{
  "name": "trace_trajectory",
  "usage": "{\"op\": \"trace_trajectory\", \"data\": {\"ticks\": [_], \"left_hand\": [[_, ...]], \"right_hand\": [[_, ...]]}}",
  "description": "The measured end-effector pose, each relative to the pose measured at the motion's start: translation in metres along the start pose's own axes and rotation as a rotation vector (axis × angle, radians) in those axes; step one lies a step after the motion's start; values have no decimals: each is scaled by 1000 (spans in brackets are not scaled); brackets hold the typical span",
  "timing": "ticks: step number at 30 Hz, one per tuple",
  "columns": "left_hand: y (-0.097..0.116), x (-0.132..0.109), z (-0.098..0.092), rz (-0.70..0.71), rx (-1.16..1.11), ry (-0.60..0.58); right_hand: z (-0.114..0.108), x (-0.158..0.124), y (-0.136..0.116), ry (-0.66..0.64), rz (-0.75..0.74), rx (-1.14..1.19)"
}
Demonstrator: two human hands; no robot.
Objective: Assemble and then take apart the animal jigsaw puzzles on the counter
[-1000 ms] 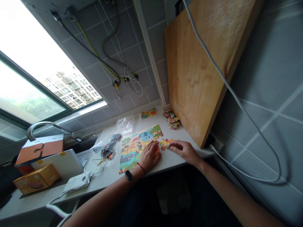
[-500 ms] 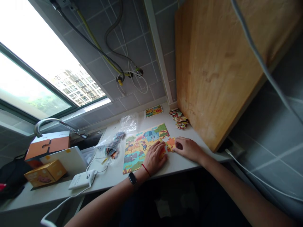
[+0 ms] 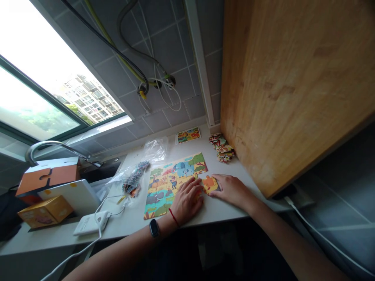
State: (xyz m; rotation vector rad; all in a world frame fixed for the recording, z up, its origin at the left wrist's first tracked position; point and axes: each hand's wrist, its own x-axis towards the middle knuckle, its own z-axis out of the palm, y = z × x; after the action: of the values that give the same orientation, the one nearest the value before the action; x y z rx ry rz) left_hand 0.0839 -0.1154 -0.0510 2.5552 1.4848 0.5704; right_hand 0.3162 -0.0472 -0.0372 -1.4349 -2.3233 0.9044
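A colourful animal jigsaw puzzle [image 3: 159, 195], largely joined, lies flat on the white counter. My left hand [image 3: 187, 201] rests palm down over its lower right part, fingers stretched out, and hides what is underneath. My right hand [image 3: 233, 190] grips an orange and yellow puzzle piece [image 3: 209, 183] at its right edge between thumb and fingers. That piece sits at the puzzle's right side, just beyond my left fingertips. Whether it interlocks with its neighbours I cannot tell.
Behind my right hand are stacked loose puzzle pieces [image 3: 222, 147], beside a leaning wooden board [image 3: 281, 89]. A picture card [image 3: 188, 135] lies near the wall. Leftward are bagged pieces [image 3: 135, 177], a white power adapter [image 3: 91, 223] with a cable, and boxes [image 3: 45, 210] by the sink.
My right hand has shifted its grip, with its fingers now flatter around the piece's right edge. The left hand stays on the puzzle. The whole view has tilted slightly.
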Motion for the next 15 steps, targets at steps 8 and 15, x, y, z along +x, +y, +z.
{"op": "trace_trajectory", "data": {"ticks": [8, 15], "left_hand": [[1, 1, -1, -22, -3, -8], [0, 0, 1, -46, -33, 8]], "right_hand": [[1, -5, -5, 7, 41, 28], [8, -4, -5, 72, -31, 118]]}}
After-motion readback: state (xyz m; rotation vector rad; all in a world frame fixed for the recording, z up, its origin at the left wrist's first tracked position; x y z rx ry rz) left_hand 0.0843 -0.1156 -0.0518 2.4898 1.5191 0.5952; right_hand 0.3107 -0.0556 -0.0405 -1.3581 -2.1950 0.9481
